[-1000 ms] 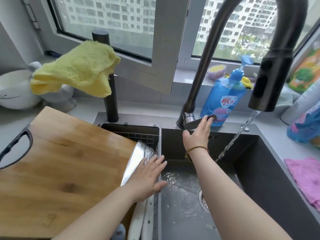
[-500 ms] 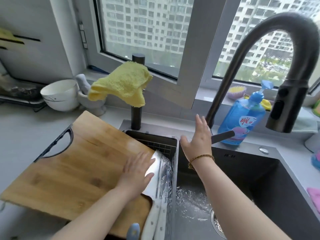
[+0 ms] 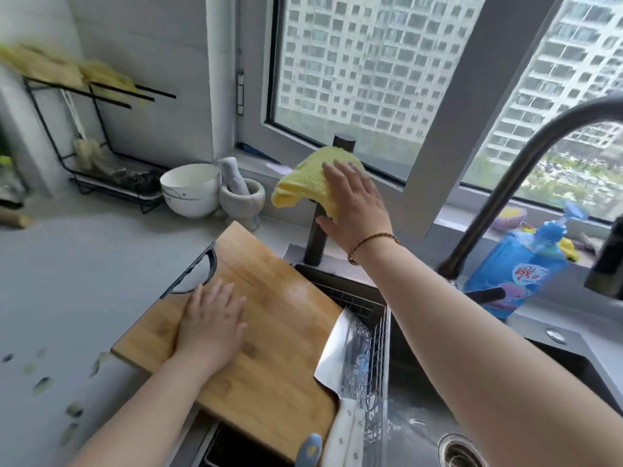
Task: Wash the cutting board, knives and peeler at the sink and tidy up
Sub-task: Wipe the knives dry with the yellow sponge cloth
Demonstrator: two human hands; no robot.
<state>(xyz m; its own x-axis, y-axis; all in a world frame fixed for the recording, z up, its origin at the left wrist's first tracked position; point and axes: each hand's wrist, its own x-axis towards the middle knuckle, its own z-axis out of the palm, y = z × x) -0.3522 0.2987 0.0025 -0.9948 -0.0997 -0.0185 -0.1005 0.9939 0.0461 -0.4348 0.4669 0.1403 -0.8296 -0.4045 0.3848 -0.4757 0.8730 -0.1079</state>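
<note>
**Cutting board** lies flat, its 10 o'clock half on the grey surface and its 4 o'clock half over the wire basket set in the left end of the sink.

**Left hand** rests palm-down on the board, fingers straight and slightly spread, holding nothing. Half a second earlier it lay at the board's 3 o'clock edge beside the cleaver; it is now nearer the handle cut-out at 10 o'clock.

**Right hand** has left the faucet lever. It is laid on the yellow cloth draped over the dark post at 12 o'clock of the board. Its fingers are wide and straight across the cloth, with the thumb out below it.

**View** has swung up and leftward, bringing in a wire rack at 10 o'clock.

**Cleaver** stands on edge in the basket, blade touching the board's 4 o'clock edge and white handle toward 6 o'clock.

**Hidden or unclear:**
- A blue-grey handle beside the cleaver's handle is cut off by the lower frame edge, so its tool cannot be told.
- The spout of the faucet runs out of frame at 3 o'clock.
- The right forearm covers part of the basket and sink.
- The rack's contents and the green scraps at 8 o'clock are blurred.

**Surroundings:** A blue soap bottle stands behind the faucet. White bowls and a stone mortar stand at 11 o'clock of the board.
</note>
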